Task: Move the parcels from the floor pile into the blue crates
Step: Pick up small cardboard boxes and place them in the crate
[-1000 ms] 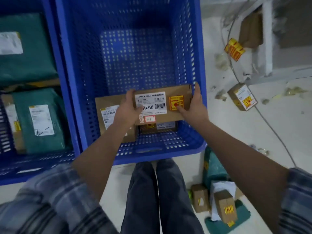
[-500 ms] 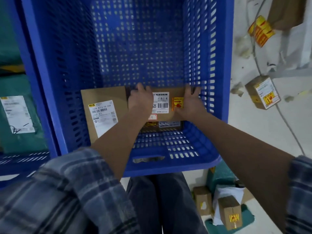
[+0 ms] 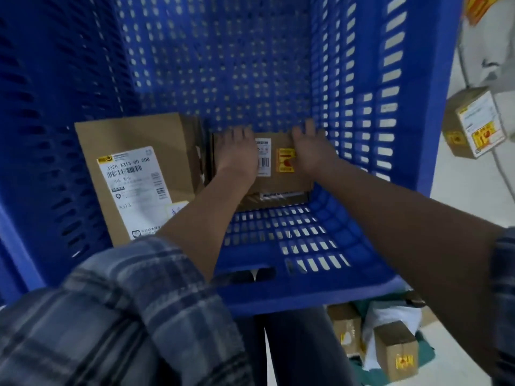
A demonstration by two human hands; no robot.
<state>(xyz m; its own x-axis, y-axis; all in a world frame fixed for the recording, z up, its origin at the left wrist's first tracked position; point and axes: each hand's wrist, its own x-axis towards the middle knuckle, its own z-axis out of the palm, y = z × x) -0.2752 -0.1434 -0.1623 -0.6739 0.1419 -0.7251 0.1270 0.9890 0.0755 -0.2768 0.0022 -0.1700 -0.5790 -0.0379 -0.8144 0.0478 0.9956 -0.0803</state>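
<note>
Two hands are down inside the blue crate [image 3: 434, 107], both on the same small cardboard parcel [image 3: 281, 176] near the crate's floor.

Around it first: just to the left of the held parcel sits a bigger cardboard box [image 3: 145, 140] with a large white shipping label, already in the crate and right up against the parcel, or nearly touching, hard to say which. Under the held parcel's near edge there's another flat package [image 3: 276, 200] with a dark printed strip, mostly hidden. To the right of the grip is the crate's slotted side wall, close to the right hand. Outside the crate, past that wall, a small labelled box [image 3: 473, 123] lies on the pale floor, and nearer the person's legs there's the floor pile [image 3: 390, 346] of little brown boxes and a white bag on something green.

Now the grip: left hand [image 3: 237, 156] lies over the parcel's left part, fingers reaching to its far edge. Right hand [image 3: 313, 151] is on the right part, fingers hooked over the far edge too. So it's held between both hands, label and yellow sticker showing in the gap between them.
</note>
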